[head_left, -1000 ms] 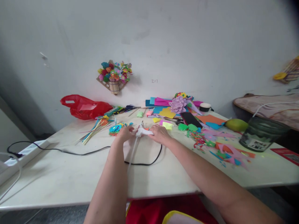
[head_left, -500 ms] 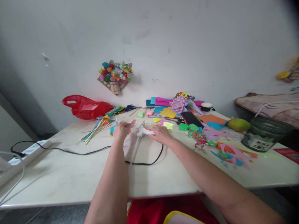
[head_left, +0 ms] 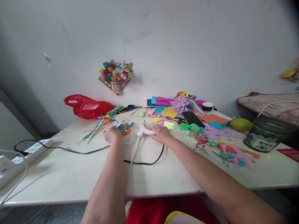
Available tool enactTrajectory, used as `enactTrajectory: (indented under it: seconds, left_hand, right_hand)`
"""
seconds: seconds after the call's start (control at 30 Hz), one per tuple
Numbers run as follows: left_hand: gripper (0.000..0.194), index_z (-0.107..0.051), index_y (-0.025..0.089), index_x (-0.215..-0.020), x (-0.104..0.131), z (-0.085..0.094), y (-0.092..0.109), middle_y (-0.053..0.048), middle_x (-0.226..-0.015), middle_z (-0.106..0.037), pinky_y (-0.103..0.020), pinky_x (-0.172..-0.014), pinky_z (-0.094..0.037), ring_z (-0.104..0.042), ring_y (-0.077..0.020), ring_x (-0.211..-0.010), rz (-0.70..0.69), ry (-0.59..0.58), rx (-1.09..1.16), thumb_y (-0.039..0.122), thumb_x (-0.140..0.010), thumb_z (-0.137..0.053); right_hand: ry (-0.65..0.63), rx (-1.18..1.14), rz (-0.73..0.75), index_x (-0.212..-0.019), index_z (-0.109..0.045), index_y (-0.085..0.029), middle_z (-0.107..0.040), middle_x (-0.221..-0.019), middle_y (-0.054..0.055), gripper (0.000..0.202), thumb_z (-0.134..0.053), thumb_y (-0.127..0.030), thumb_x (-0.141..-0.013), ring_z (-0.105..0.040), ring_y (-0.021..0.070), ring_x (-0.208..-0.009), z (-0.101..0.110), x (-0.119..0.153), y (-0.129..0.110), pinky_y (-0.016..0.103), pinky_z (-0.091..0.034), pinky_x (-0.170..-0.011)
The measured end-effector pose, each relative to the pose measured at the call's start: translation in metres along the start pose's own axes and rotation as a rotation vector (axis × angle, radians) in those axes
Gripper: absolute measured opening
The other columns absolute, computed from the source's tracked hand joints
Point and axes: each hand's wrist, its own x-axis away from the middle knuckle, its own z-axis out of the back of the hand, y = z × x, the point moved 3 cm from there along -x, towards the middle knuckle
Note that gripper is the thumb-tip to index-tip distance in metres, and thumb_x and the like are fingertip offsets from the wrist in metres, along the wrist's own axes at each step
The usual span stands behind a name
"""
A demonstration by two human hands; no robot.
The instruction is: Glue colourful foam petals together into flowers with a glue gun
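Note:
My right hand (head_left: 161, 134) is closed round the handle of a white hot glue gun (head_left: 143, 131), its nozzle pointing away from me and a clear glue stick running out of its back toward me. My left hand (head_left: 112, 134) is low over the table, left of the glue gun, with its fingers curled and mostly hidden behind the hand. Just right of it lie small blue, yellow and orange foam pieces (head_left: 123, 127); whether the fingers touch them is unclear.
Thin coloured strips (head_left: 97, 129) lie to the left, with a red plastic bag (head_left: 87, 107) behind. A black cord (head_left: 142, 163) crosses to a power strip (head_left: 25, 158). Foam sheets, a purple flower (head_left: 179, 104), a phone (head_left: 193, 119), scraps and a green jar (head_left: 266, 137) stand right.
My left hand has moved left and slightly nearer to me, and the pink piece in its fingers no longer shows. The colourful foam pieces are uncovered. My right hand stays on the glue gun.

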Motion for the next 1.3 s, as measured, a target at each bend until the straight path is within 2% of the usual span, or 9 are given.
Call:
enactTrajectory:
  seconds: [0.13,0.37,0.53,0.6,0.83,0.97,1.1,1.2,1.3]
  left_hand:
    - [0.024,-0.065,0.016,-0.088,0.000,-0.001,-0.002,-0.016,-0.089,-0.061,-0.046,-0.074,-0.042,-0.051,-0.0311,-0.099,0.003,-0.018,0.031,0.022,-0.069,-0.051]
    - [0.033,-0.064,0.025,-0.095,0.002,0.018,0.008,-0.013,-0.092,-0.062,-0.045,-0.076,-0.042,-0.048,-0.0318,-0.100,0.066,0.054,0.105,0.020,-0.066,-0.048]
    - [0.027,-0.066,0.023,-0.083,0.005,0.030,0.022,-0.008,-0.092,-0.063,-0.041,-0.085,-0.038,-0.047,-0.0276,-0.100,-0.026,0.204,0.240,0.021,-0.066,-0.045]
    - [0.025,-0.067,0.024,-0.079,0.007,0.033,0.031,-0.005,-0.090,-0.064,-0.039,-0.091,-0.034,-0.046,-0.0256,-0.101,-0.106,0.212,0.236,0.024,-0.068,-0.044]
    - [0.021,-0.066,0.022,-0.069,0.029,0.019,0.062,-0.003,-0.092,-0.066,-0.035,-0.094,-0.030,-0.044,-0.0229,-0.104,-0.476,0.149,0.210,0.027,-0.073,-0.046]
    - [0.020,-0.066,0.024,-0.070,0.048,0.005,0.072,-0.001,-0.097,-0.066,-0.039,-0.091,-0.031,-0.043,-0.0251,-0.106,-0.627,0.061,0.131,0.031,-0.073,-0.048]
    - [0.019,-0.067,0.024,-0.070,0.063,-0.003,0.078,0.000,-0.098,-0.066,-0.039,-0.091,-0.031,-0.043,-0.0249,-0.107,-0.774,-0.080,0.063,0.030,-0.073,-0.049]
    - [0.016,-0.068,0.025,-0.071,0.071,-0.009,0.081,0.000,-0.100,-0.065,-0.040,-0.092,-0.031,-0.043,-0.0247,-0.108,-0.891,-0.184,0.040,0.030,-0.072,-0.052]
    - [0.015,-0.068,0.025,-0.069,0.076,-0.014,0.082,0.000,-0.099,-0.066,-0.040,-0.092,-0.032,-0.044,-0.0243,-0.106,-0.962,-0.245,0.033,0.029,-0.071,-0.054]
  right_hand:
    - [0.001,0.001,-0.007,-0.094,-0.060,-0.016,-0.061,-0.096,0.009,0.028,-0.042,-0.034,-0.082,-0.051,0.0207,-0.094,0.000,0.000,0.000,0.029,-0.039,-0.074]
    - [0.013,-0.034,-0.023,-0.096,-0.059,-0.017,-0.061,-0.096,0.009,0.029,-0.041,-0.035,-0.082,-0.051,0.0206,-0.094,-0.001,0.000,-0.005,0.029,-0.039,-0.074]
    - [-0.004,-0.047,-0.043,-0.098,-0.059,-0.019,-0.061,-0.099,0.008,0.028,-0.043,-0.034,-0.081,-0.051,0.0204,-0.096,-0.005,-0.002,-0.015,0.029,-0.039,-0.076]
    - [-0.008,-0.035,-0.043,-0.098,-0.059,-0.018,-0.061,-0.099,0.009,0.028,-0.043,-0.034,-0.081,-0.052,0.0212,-0.095,-0.007,-0.002,-0.021,0.030,-0.040,-0.075]
    - [-0.064,-0.058,-0.052,-0.096,-0.062,-0.018,-0.062,-0.097,0.010,0.034,-0.041,-0.040,-0.082,-0.056,0.0213,-0.090,-0.008,-0.001,-0.030,0.029,-0.040,-0.072]
    - [-0.005,-0.043,-0.209,-0.092,-0.063,-0.019,-0.063,-0.096,0.008,0.043,-0.025,-0.038,-0.088,-0.057,0.0180,-0.088,0.001,-0.005,-0.005,0.027,-0.039,-0.069]
    - [0.028,-0.049,-0.317,-0.095,-0.062,-0.023,-0.063,-0.098,0.004,0.032,-0.032,-0.030,-0.086,-0.055,0.0183,-0.090,0.001,-0.006,0.030,0.027,-0.038,-0.068]
    - [0.043,-0.049,-0.274,-0.103,-0.060,-0.022,-0.062,-0.105,0.005,0.029,-0.042,-0.031,-0.082,-0.051,0.0201,-0.099,-0.004,-0.006,0.043,0.030,-0.036,-0.079]
    - [0.018,-0.057,-0.160,-0.109,-0.057,-0.021,-0.058,-0.113,0.006,0.034,-0.048,-0.035,-0.079,-0.047,0.0213,-0.105,-0.011,-0.006,0.040,0.033,-0.031,-0.088]
